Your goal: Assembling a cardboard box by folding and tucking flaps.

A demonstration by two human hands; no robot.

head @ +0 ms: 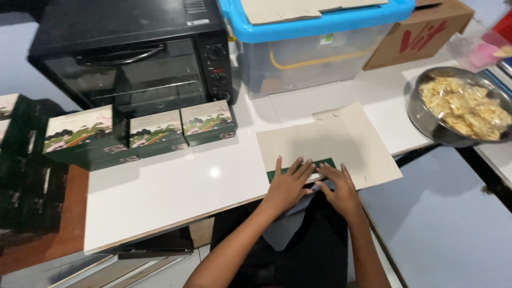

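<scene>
My hands: two, left hand (288, 184) and right hand (340, 188), pressed flat with fingers spread, gripping nothing, on one flat cardboard box blank (341, 141) (lower centre).
Green printed boxes (154, 132): three, left of centre.

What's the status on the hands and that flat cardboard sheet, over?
Left hand and right hand flat, pressing a folded flap of the flat beige cardboard box blank. Nothing gripped. White table around it bare.

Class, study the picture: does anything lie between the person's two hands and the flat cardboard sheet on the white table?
Nothing visible does. The left hand and right hand both press flat on the near edge of the cardboard sheet, at its folded green flap.
</scene>
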